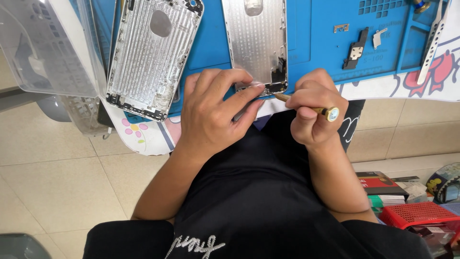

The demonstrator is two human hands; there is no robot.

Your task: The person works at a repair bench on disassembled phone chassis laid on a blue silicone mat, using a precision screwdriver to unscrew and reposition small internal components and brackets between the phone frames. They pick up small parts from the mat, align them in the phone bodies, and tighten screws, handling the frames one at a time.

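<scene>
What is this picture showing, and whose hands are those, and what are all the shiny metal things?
The picture comes from a camera worn on a person's head, looking down, so you see that person's own two hands and black-clothed lap. The left hand presses its fingers on the bottom end of a silver phone back shell, holding it steady. The right hand holds a small gold-handled screwdriver, its tip pointing at the shell's bottom corner. The shell lies on a blue work mat. Beside it lies a second phone shell, scratched and dirty inside. On the mat are also small metal parts and metal tweezers. At the far left is a clear plastic lid. Down on the floor sits a red basket.
</scene>
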